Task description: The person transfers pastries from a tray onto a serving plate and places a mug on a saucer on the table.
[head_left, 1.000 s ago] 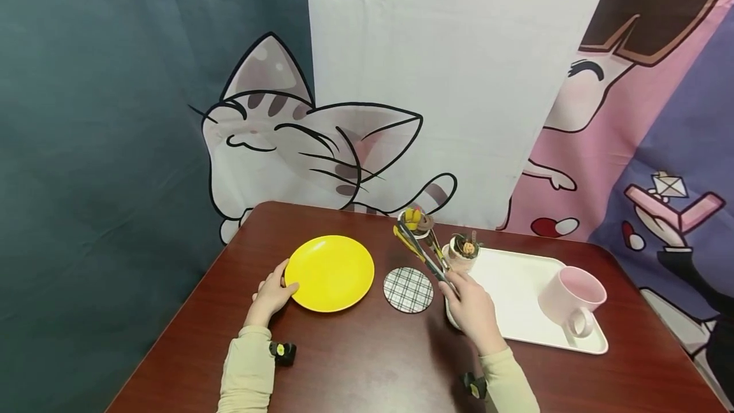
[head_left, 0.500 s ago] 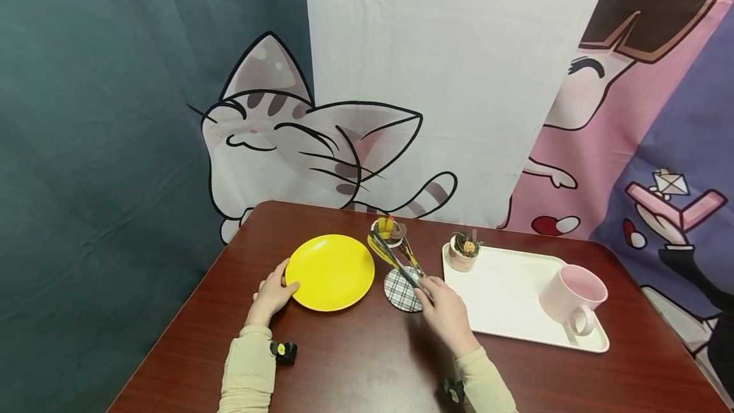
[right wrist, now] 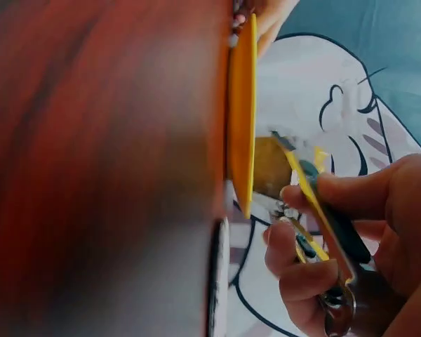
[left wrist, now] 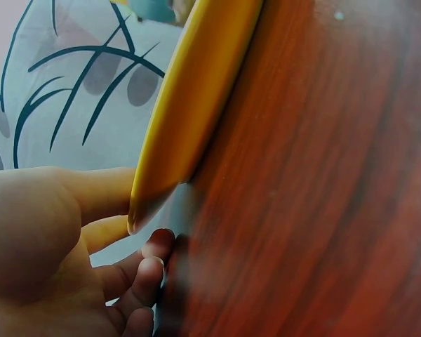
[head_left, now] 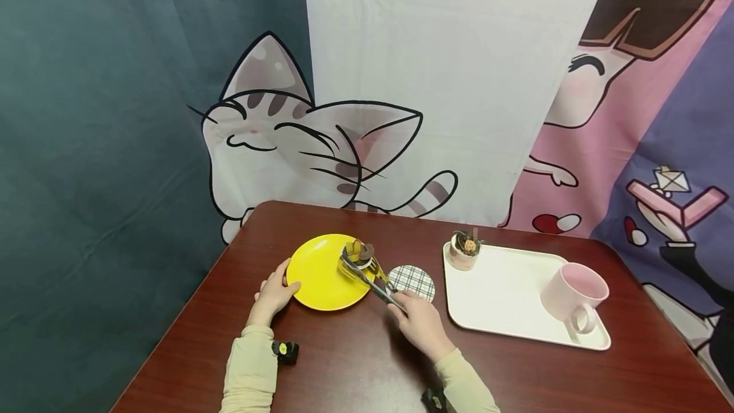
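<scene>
My left hand (head_left: pixel 274 297) pinches the left rim of a round yellow plate (head_left: pixel 318 279), thumb over the edge. The left wrist view shows fingers below the rim of the tilted-looking plate (left wrist: pixel 203 77). In my right hand (head_left: pixel 423 325) is a pair of metal tongs (head_left: pixel 375 290), also seen in the right wrist view as tongs (right wrist: pixel 344 246) with yellow and dark parts. Their tips grip a small cup dessert (head_left: pixel 361 256) with brown and yellow toppings, which overlaps the plate's right side in the head view.
A white tray (head_left: pixel 499 292) lies on the right, bearing a pink mug (head_left: pixel 573 298) and a second small cup dessert (head_left: pixel 463 255) at its back left corner. Between plate and tray is a checked round coaster (head_left: pixel 417 279). A printed cloth hangs behind the brown table (head_left: pixel 344 362).
My right hand has carried the tongs and cup dessert leftward from beside the tray, past the coaster, to over the plate's right side. My left hand stays on the plate's rim.
</scene>
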Available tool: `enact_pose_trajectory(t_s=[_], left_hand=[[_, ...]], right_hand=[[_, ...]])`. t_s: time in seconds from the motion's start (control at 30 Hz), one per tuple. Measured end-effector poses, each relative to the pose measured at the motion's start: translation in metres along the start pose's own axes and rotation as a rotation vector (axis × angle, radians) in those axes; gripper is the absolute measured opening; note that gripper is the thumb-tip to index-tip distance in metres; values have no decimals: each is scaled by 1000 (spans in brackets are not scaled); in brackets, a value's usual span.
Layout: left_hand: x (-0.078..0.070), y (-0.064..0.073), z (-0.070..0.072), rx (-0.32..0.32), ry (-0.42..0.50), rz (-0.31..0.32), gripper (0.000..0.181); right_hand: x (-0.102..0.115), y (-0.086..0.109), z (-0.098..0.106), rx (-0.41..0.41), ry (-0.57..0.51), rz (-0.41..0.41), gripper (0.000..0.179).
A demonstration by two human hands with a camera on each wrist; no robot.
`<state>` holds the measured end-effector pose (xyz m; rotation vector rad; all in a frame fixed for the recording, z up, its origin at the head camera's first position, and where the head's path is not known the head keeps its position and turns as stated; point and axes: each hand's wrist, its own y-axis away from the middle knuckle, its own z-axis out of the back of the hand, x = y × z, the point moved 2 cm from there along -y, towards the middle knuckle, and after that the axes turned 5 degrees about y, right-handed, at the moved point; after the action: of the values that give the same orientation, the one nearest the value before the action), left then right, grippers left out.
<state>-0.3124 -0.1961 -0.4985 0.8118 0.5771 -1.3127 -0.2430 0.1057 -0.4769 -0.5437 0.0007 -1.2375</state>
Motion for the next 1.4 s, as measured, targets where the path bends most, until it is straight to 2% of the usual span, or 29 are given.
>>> enact_pose_trajectory(t_s=[0.23,0.5,0.83,1.13,1.4], left_hand=[[1,-2,0,4,-14,-7,69],[3,-3,-1,4,-19,4,69],[3,-4,-1,3,-15,14,68],[0,-4,0,1,-13,9,68],[1,-4,-1,0,-14,18,67]], right_hand=[[10,-5,-5,-4,-4,53,6],[26,-25,-13,41,-3,115,8],[45,-43,-21,92,1,124,6],[43,-45,-24,153,-70,105,9],[33,-34,-18,179,-127,69,10]])
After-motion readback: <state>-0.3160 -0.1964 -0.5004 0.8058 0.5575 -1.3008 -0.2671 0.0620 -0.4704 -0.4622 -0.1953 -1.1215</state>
